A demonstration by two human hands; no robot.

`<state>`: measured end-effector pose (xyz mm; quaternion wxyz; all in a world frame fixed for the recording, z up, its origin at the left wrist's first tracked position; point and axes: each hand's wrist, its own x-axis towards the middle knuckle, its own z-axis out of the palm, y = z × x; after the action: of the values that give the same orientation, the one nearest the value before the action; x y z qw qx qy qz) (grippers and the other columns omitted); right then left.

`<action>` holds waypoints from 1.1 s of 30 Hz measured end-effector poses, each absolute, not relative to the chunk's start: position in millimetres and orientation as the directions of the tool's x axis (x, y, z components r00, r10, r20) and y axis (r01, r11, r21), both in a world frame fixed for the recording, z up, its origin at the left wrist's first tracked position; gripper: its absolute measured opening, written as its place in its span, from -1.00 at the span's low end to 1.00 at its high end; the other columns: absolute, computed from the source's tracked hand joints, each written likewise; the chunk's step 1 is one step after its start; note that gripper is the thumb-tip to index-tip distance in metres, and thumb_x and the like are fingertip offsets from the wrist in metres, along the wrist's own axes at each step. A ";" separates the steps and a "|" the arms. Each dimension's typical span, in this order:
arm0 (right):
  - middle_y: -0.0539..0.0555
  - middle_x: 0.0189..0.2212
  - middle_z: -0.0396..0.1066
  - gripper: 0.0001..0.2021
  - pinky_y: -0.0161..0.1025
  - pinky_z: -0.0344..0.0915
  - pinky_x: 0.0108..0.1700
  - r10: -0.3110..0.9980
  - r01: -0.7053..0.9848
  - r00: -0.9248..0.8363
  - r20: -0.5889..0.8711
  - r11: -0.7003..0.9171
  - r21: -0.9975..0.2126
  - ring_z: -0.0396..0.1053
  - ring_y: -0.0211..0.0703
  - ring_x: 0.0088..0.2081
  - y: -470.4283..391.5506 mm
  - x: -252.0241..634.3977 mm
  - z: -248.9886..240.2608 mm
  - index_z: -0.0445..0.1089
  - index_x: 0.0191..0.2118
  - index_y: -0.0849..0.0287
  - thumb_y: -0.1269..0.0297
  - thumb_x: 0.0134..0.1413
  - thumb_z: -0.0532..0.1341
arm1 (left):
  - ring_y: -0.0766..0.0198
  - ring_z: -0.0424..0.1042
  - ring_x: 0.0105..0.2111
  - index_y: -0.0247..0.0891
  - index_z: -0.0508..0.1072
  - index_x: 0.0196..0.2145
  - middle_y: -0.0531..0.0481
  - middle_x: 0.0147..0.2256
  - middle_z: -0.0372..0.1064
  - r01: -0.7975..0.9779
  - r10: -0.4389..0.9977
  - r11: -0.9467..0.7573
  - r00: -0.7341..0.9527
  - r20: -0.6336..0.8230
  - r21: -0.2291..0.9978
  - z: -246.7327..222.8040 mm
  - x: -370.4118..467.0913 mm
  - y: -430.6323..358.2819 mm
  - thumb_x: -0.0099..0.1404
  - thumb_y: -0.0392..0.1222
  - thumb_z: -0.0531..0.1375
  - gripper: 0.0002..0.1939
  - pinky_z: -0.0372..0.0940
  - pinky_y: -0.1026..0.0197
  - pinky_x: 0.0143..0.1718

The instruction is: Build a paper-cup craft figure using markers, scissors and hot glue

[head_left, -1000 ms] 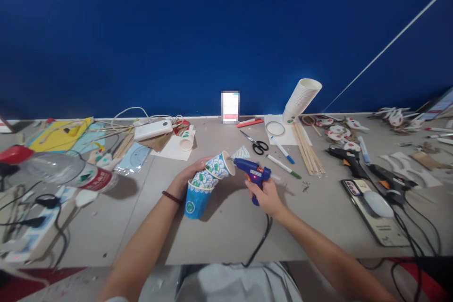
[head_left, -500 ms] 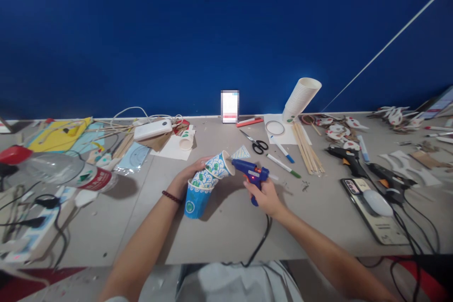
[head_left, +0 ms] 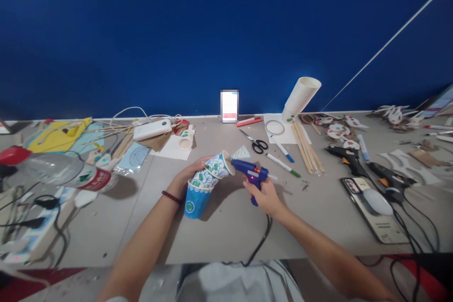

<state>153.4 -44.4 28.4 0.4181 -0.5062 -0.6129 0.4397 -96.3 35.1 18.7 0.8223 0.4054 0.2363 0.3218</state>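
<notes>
My left hand (head_left: 193, 170) is closed around the back of several patterned paper cups (head_left: 205, 181) joined in a bent column. The lowest cup is painted blue and rests on the table; the top one tilts to the right, its mouth facing the glue gun. My right hand (head_left: 265, 194) grips a blue hot glue gun (head_left: 247, 170), a red light showing on its body and a clear glue stick out of its back. The nozzle touches or nearly touches the rim of the top cup. A small patterned paper triangle (head_left: 241, 152) lies just behind the nozzle.
Black scissors (head_left: 259, 145), a green marker (head_left: 283, 165) and wooden sticks (head_left: 307, 148) lie beyond my right hand. Behind them leans a tall stack of white cups (head_left: 302, 96). A phone (head_left: 380, 226) is at right, a large bottle (head_left: 67, 170) and power strip (head_left: 42, 229) at left.
</notes>
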 end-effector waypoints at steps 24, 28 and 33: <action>-0.07 -0.72 0.21 -0.76 -0.27 0.27 -0.53 0.992 0.163 -0.121 -0.018 0.002 -0.987 0.23 -0.24 -0.64 -47.3 154.0 29.6 0.27 -0.49 0.12 0.08 0.02 0.18 | -0.09 0.41 0.01 -0.26 0.09 0.31 -0.32 0.18 0.23 -0.338 0.717 0.423 0.692 -0.083 0.841 40.0 -91.2 28.7 -0.05 0.11 0.40 0.05 0.29 0.10 -0.08; -0.07 -0.71 0.22 -0.78 -0.27 0.27 -0.51 0.991 0.183 -0.133 0.013 0.038 -0.982 0.23 -0.25 -0.64 -46.9 155.0 28.1 0.27 -0.48 0.13 0.11 0.03 0.18 | -0.07 0.43 -0.02 -0.23 0.16 0.27 -0.31 0.17 0.24 -0.326 0.704 0.400 0.707 -0.060 0.857 28.6 -94.9 36.2 -0.06 0.16 0.40 0.01 0.30 0.11 -0.11; -0.08 -0.71 0.23 -0.78 -0.27 0.29 -0.50 0.992 0.205 -0.127 0.023 0.049 -0.977 0.23 -0.25 -0.64 -46.5 155.0 28.4 0.27 -0.48 0.13 0.11 0.03 0.18 | -0.03 0.45 -0.06 -0.24 0.28 0.19 -0.30 0.11 0.31 -0.335 0.710 0.395 0.702 -0.053 0.856 21.4 -97.5 39.0 -0.04 0.13 0.40 -0.11 0.30 0.13 -0.11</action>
<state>155.0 -46.5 28.4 0.4217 -0.5084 -0.5886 0.4661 -97.5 39.0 21.4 0.8081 0.4449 0.2111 0.3233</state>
